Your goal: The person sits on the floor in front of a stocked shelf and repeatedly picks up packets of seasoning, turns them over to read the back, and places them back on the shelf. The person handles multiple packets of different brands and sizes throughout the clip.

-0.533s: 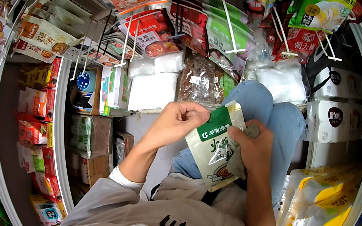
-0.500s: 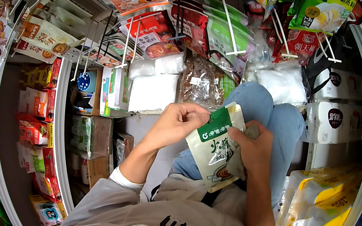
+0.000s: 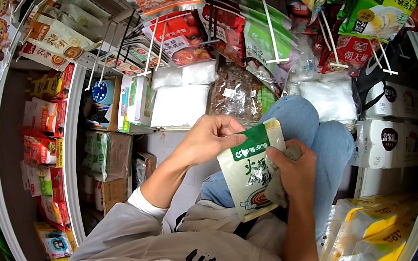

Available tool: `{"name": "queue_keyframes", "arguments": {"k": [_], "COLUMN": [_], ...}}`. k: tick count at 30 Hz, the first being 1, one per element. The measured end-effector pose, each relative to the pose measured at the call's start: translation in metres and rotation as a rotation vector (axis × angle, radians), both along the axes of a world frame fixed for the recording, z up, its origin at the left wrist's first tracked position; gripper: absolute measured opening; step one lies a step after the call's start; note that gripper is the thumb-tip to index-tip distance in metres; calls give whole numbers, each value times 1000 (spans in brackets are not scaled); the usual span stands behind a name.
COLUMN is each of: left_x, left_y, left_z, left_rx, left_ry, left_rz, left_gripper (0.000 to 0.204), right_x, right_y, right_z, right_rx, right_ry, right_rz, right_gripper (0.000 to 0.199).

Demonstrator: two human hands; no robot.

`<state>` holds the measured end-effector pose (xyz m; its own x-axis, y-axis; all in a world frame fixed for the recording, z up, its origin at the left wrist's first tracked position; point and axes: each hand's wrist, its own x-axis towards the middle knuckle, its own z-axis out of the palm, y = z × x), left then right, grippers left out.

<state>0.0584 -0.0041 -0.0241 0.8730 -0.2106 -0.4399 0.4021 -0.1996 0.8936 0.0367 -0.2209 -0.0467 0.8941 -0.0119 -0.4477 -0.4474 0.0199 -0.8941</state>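
Observation:
A cream seasoning pouch with a green top band is held upright over my lap. My left hand is closed, pinching the pouch's upper left corner between thumb and fingertips. My right hand grips its right side, the thumb lying on the front. Bunched in that same hand is a grey cloth, which hangs down along the pouch's right edge. The fingers of my right hand behind the pouch are hidden.
Hanging packets, such as a green pouch, fill metal hooks ahead. White plastic-wrapped packs lie below them. Wrapped paper rolls and yellow-and-clear packages stand at right. Shelves with a white edge hold packets at left.
The surroundings sit slightly further right in the picture. Both hands keep their hold on the pouch, and a little more of the grey cloth shows beside it.

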Motion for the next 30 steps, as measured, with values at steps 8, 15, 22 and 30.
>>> {"name": "queue_keyframes", "arguments": {"k": [8,15,22,30], "left_x": [-5,-5,-4,-12], "left_y": [-2,-7,2,-9], "left_z": [-13,-6,-7,13], "left_rx": [61,-29,-58,194], "left_ry": [-108,-132,-76,-217], "left_rz": [29,68,-25,-115], "left_gripper": [10,24,19,12], "right_x": [10,29,34,10], "right_y": [-19,-24,-20,-17], "right_z": [-8,-3,-12,1], "right_rx": [-309,-229,-242,-177], "right_ry": [-232,-182,-176,-205], "right_rz": [83,301,320,192], "right_gripper": [33,41,36,19]}}
